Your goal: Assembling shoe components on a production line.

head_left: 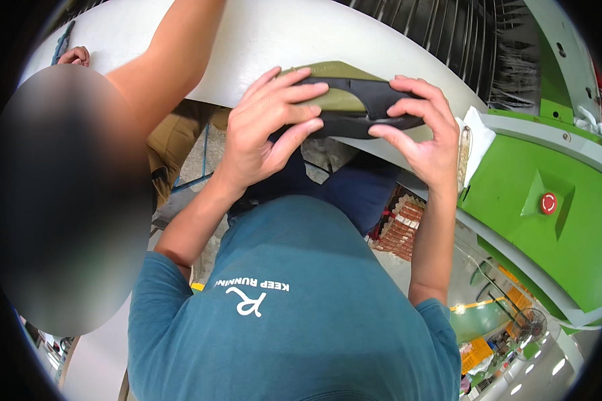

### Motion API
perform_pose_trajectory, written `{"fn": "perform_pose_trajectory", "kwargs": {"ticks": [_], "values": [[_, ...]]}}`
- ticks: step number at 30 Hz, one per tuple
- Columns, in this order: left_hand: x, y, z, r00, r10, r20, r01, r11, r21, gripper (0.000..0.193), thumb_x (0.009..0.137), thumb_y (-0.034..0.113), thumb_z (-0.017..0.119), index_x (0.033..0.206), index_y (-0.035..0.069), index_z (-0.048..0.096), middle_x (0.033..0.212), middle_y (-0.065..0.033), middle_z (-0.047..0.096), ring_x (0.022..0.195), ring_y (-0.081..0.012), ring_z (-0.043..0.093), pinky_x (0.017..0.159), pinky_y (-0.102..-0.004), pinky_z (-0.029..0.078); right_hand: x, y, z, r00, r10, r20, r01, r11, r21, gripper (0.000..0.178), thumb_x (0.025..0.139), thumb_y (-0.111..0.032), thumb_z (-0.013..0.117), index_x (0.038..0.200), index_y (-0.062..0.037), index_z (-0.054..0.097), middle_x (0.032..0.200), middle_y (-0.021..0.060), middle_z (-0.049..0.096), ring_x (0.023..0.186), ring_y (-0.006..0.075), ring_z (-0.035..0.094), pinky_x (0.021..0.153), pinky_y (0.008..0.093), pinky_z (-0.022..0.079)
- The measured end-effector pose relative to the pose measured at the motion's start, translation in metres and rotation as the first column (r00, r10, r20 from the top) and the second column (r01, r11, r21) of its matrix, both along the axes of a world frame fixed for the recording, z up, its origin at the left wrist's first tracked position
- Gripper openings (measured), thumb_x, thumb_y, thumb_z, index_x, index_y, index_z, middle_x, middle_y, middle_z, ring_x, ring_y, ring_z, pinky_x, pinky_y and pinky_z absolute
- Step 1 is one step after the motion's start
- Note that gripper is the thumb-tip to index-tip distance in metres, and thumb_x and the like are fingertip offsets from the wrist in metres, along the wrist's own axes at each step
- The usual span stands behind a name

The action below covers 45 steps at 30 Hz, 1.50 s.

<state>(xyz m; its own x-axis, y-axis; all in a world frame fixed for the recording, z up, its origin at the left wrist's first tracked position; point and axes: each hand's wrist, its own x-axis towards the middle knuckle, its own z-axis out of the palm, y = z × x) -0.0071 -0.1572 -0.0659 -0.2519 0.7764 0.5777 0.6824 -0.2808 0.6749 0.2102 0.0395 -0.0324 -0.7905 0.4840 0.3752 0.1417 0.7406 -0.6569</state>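
An olive-and-black shoe piece (354,103) lay on the white worktop (261,47) between the left hand (267,127) and right hand (425,134), both pinching it with curled fingers.

The olive piece (334,100) between the hands looks like matt cloth or soft sheet, with a dull, fine-grained face. The black piece (374,107) over it is matt too, thin and limp like fabric or synthetic leather; which one, I cannot tell. The white table (261,40) is smooth, with a faint sheen. At its far right corner, the green housing (528,240) is painted metal, smooth and semi-glossy, with a shiny red plastic button (548,202). The teal shirt (294,334) is knit cloth, matt.
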Motion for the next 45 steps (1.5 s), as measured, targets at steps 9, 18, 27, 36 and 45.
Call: {"fn": "perform_pose_trajectory", "kwargs": {"ticks": [9, 18, 27, 36, 45], "values": [[0.018, 0.036, 0.053, 0.891, -0.093, -0.444, -0.013, 0.973, -0.230, 0.048, 0.073, 0.015, 0.093, 0.117, 0.009, 0.074, 0.139, -0.0068, 0.070, 0.139, -0.0318, 0.062, 0.116, -0.0550, 0.049, -0.006, 0.011, -0.017, 0.992, -0.050, -0.112, 0.036, 0.992, -0.123, 0.036, 0.071, -0.018, 0.101, 0.096, -0.0085, 0.078, 0.124, 0.0063, 0.078, 0.114, 0.0242, 0.072, 0.097, 0.0375, 0.057], [0.018, 0.046, 0.041, 0.864, -0.102, -0.494, -0.006, 0.977, -0.213, 0.060, 0.062, 0.012, 0.095, 0.116, 0.011, 0.071, 0.143, -0.0031, 0.069, 0.133, -0.0298, 0.066, 0.104, -0.0449, 0.058, -0.003, 0.016, -0.019, 0.990, -0.033, -0.134, 0.010, 0.985, -0.172, 0.039, 0.071, -0.023, 0.100, 0.100, -0.0104, 0.077, 0.125, 0.0019, 0.079, 0.114, 0.0256, 0.072, 0.098, 0.0392, 0.056], [0.000, 0.068, 0.049, 0.860, -0.151, -0.488, 0.047, 0.975, -0.219, 0.054, 0.065, 0.010, 0.096, 0.116, 0.010, 0.077, 0.138, -0.0028, 0.076, 0.125, -0.0276, 0.074, 0.098, -0.0412, 0.063, -0.008, 0.038, -0.031, 0.977, 0.017, -0.210, -0.056, 0.982, -0.179, 0.041, 0.072, -0.020, 0.102, 0.103, -0.0091, 0.078, 0.125, 0.0061, 0.078, 0.112, 0.0230, 0.074, 0.096, 0.0356, 0.059], [0.014, 0.089, 0.053, 0.820, -0.067, -0.568, -0.023, 0.989, -0.149, 0.057, 0.065, 0.022, 0.099, 0.115, 0.007, 0.077, 0.132, -0.0023, 0.079, 0.113, -0.0274, 0.077, 0.099, -0.0415, 0.060, -0.011, 0.052, -0.036, 0.980, -0.032, -0.198, -0.073, 0.863, -0.500, 0.041, 0.079, -0.018, 0.099, 0.111, -0.0069, 0.075, 0.127, 0.0066, 0.078, 0.112, 0.0178, 0.073, 0.100, 0.0342, 0.058], [0.017, 0.089, 0.056, 0.823, -0.058, -0.565, -0.061, 0.980, -0.190, 0.058, 0.065, 0.030, 0.101, 0.114, 0.008, 0.079, 0.129, 0.0000, 0.081, 0.107, -0.0268, 0.079, 0.095, -0.0392, 0.061, -0.009, 0.051, -0.037, 0.978, -0.015, -0.208, -0.092, 0.862, -0.498, 0.034, 0.083, -0.013, 0.096, 0.110, -0.0072, 0.076, 0.130, 0.0059, 0.077, 0.115, 0.0158, 0.071, 0.102, 0.0320, 0.057]]}}
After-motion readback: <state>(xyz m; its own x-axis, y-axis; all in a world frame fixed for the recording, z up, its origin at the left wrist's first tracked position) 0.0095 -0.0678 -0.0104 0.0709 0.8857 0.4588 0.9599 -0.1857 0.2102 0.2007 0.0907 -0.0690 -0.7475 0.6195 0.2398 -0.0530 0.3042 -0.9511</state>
